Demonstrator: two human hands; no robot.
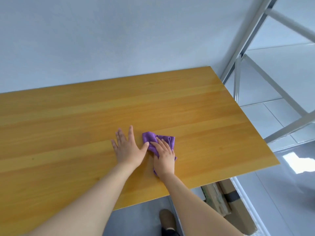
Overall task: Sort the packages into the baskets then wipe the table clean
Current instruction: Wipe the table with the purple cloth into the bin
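Lying rumpled under the right hand [164,156], purple cloth [150,137].

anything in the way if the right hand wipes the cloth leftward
The left hand lies flat on the table directly left of the purple cloth, thumb at its edge. Nothing else visible blocks it.

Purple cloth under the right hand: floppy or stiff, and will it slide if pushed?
Likely floppy: the purple cloth lies in soft folds, bunched ahead of the right hand pressing it. Probably light; it would droop if lifted. Should slide on the glossy table, but may crumple when pushed.
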